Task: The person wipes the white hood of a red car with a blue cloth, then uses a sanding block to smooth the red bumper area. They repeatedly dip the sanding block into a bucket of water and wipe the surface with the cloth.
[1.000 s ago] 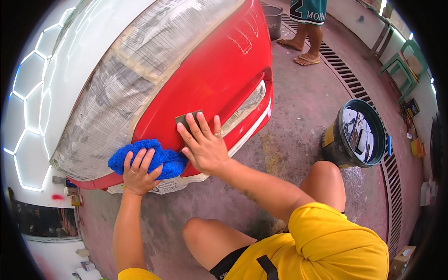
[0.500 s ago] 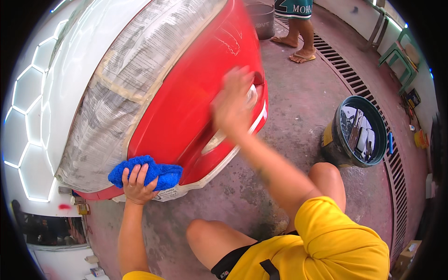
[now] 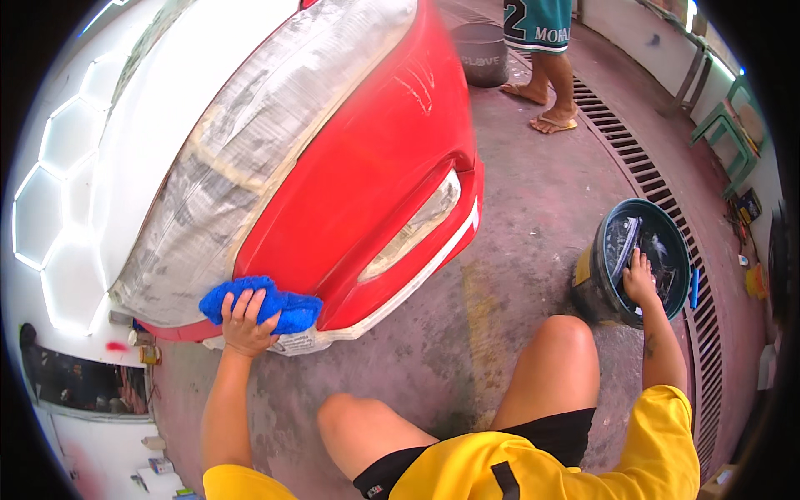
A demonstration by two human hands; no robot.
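Observation:
A red bumper [image 3: 367,167] of a car fills the upper middle, with pale scratch-like marks near its far end. Against its near left corner my left hand [image 3: 247,323] grips a bunched blue microfiber cloth [image 3: 283,310]. My right hand [image 3: 639,279] is over the dark bucket [image 3: 590,282] on my right, reaching in past the near rim. Its fingers are stretched out toward the water, and I see nothing held in them. Dark and pale shapes show on the water, partly covered by the hand.
Taped newspaper masking [image 3: 200,179] covers the car beside the bumper. Masking also fills the bumper's slot [image 3: 417,225]. A person's legs [image 3: 554,87] stand by a grey bin [image 3: 483,62] at the far side. A floor grate [image 3: 642,171] runs along the right, near a green chair [image 3: 733,137].
My right hand has left the bumper's surface and moved right, into the bucket. My left hand keeps the blue cloth at the same corner. The view has shifted slightly.

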